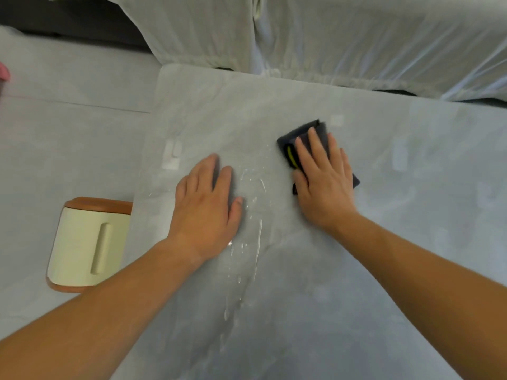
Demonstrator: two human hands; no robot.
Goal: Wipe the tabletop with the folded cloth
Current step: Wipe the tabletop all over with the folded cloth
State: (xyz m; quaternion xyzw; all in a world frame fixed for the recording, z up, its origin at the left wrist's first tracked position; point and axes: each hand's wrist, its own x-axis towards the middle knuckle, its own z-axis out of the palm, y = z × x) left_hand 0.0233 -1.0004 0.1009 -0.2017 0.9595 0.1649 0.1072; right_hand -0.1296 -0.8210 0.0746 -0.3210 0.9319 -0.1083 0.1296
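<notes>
A dark grey folded cloth [288, 145] with a yellow stripe lies on the pale grey marbled tabletop [356, 270], right of centre. My right hand [323, 182] presses flat on the cloth with straight fingers. My left hand [205, 204] rests flat on the bare tabletop to the left of it, palm down. Between the two hands a trail of water streaks and droplets [256, 242] runs down the table toward me.
A cream-coloured bin with a brown rim and base [87, 242] stands on the grey floor left of the table. Pale fabric covering furniture [329, 37] hangs along the table's far edge. The table's left edge runs close to my left hand.
</notes>
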